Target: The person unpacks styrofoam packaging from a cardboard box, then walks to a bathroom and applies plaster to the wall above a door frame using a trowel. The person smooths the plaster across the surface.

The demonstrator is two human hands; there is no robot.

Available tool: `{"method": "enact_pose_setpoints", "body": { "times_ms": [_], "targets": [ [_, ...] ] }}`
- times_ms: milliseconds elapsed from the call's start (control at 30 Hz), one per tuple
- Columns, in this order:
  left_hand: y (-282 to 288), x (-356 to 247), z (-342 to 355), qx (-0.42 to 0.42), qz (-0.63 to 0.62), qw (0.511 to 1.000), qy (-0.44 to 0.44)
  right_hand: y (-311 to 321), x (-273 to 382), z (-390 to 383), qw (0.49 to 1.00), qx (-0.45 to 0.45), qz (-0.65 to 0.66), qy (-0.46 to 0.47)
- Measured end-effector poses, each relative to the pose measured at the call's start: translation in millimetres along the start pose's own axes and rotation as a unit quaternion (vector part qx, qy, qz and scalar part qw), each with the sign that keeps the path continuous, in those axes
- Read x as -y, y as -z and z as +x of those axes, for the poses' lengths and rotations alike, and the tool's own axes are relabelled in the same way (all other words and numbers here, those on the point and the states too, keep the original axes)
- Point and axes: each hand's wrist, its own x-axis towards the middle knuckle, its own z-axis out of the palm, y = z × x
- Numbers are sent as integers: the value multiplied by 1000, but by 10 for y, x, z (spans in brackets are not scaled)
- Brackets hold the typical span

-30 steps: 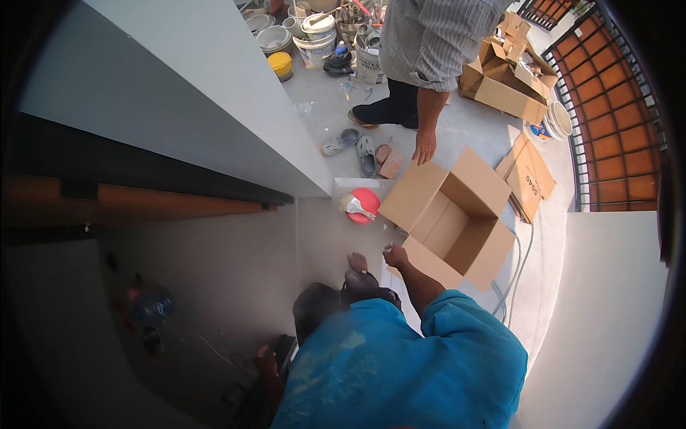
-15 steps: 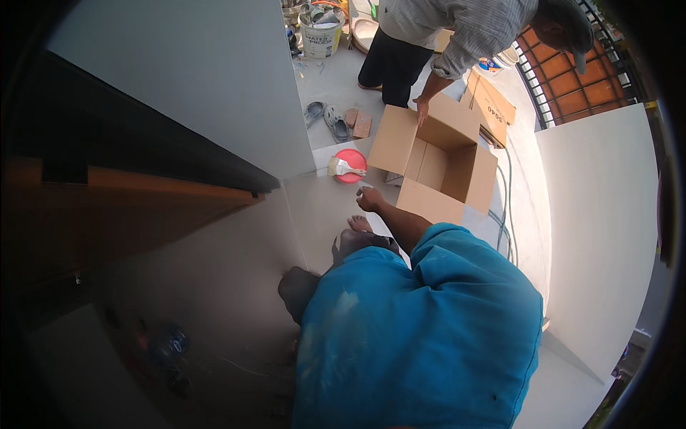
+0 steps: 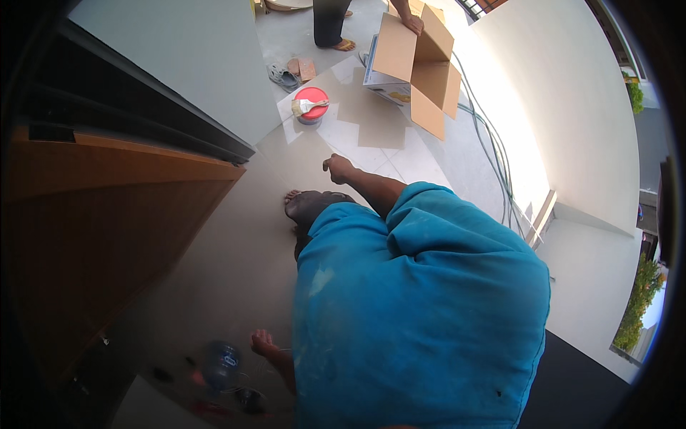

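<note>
My right hand (image 3: 338, 169) hangs over the pale tiled floor, out from the blue sleeve (image 3: 421, 196). Its fingers are curled in, and I see nothing in them. Lower down, my left hand (image 3: 263, 342) reaches out from beside my blue shirt (image 3: 421, 307) with its fingers stretched and nothing held. A dark water bottle (image 3: 221, 361) lies near it on the floor, dim and blurred. Beyond my right hand stands a tub with a red lid (image 3: 312, 94), a paintbrush (image 3: 307, 107) lying across the top.
A co-worker's hand (image 3: 413, 25) grips an open cardboard box (image 3: 394, 46); its shadow falls on the tiles. Grey clogs (image 3: 284, 77) and bricks (image 3: 306, 69) lie by the wall. Hoses (image 3: 493, 136) run along the right. A brown wooden door (image 3: 136, 207) stands at left.
The view has shifted, so the tub and box sit higher up. My left hand has come into sight. The box's printed side now shows, with the co-worker's hand on its flap.
</note>
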Motion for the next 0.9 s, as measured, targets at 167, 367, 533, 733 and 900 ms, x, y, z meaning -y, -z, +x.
{"method": "enact_pose_setpoints", "body": {
  "times_ms": [167,367,533,733,900],
  "targets": [
    [-84,-627,425,62,18,997,32,-140,-65,-99,991,110,-50,-55],
    [-533,-819,785,135,122,983,39,-278,284,43,959,133,168,-187],
    [-909,-1108,995,158,158,973,60,-194,881,519,996,94,3,-1],
    [-1164,-1739,1278,163,177,968,66,187,1601,922,996,25,75,35],
    [-1148,-2028,1391,169,181,967,59,368,1775,874,995,5,100,-12]
  ]
}}
